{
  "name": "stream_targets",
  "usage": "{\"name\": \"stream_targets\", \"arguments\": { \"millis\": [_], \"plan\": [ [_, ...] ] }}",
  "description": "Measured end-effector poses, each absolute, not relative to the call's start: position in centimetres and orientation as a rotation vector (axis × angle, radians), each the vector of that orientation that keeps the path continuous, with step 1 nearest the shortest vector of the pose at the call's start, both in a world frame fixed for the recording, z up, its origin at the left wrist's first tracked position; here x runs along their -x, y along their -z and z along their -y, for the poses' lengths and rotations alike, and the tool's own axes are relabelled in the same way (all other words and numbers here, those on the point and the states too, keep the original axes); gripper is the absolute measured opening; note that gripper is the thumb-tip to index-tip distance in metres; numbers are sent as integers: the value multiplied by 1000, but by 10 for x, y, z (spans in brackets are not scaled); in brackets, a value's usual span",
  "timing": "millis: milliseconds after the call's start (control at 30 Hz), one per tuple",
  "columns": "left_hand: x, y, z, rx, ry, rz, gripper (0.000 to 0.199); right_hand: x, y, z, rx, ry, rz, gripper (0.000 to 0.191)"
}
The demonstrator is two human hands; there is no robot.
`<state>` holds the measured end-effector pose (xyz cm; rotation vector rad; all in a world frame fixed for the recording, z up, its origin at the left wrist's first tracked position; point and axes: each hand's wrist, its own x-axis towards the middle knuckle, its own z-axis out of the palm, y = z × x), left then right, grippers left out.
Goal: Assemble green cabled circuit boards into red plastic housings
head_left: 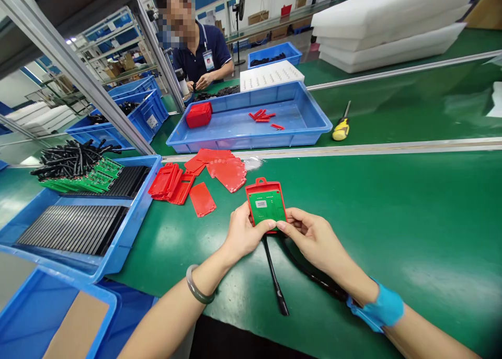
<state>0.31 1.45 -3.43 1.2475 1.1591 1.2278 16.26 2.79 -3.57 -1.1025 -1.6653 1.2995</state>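
Note:
A green circuit board [270,206] sits inside a red plastic housing [265,184] with a loop at its top. My left hand [245,229] grips the housing's left side, its thumb pressed on the board's lower edge. From the right, my right hand [314,239] holds the lower right corner, its thumb meeting the left one. A black cable [275,283] with a thicker end hangs below the housing onto the table. Another thick black cable [309,276] runs beneath my right hand toward the wrist. The fingers behind the housing are partly hidden.
Red flat covers [229,171] and red frames [169,183] lie left of the housing. A blue tray [151,191] holds black parts and cabled green boards [88,178]. Beyond are a blue bin [235,139] with red pieces, a yellow screwdriver [341,128] and a person [202,50] working.

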Motion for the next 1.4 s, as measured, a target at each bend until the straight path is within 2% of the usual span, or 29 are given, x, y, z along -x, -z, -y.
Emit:
{"name": "stream_targets", "arguments": {
  "millis": [233, 400, 567, 800, 933, 1133, 1400],
  "plan": [
    [-2, 25, -17, -947, -1288, -992, 39, -158, 27, -28, 996, -1406, 1564, 35],
    [2, 16, -16, -686, -1256, -926, 34, -161, 21, -28, 956, -1381, 1635, 45],
    [-1, 17, -13, -640, -1268, -909, 30, -163, 22, -25, 1002, -1353, 1628, 40],
    [1, 17, -13, -749, -1260, -985, 33, -162, 15, -24, 1034, -1600, 1476, 39],
    [2, 22, -14, -868, -1217, -1027, 32, -160, 23, -24, 1038, -1498, 1524, 36],
    [-5, 28, -15, -890, -1265, -1078, 32, -159, 37, -26, 1102, -1243, 1661, 21],
    [-11, 30, -13, -898, -1325, -1069, 33, -156, 38, -20, 1150, -1137, 1676, 13]
  ]
}}
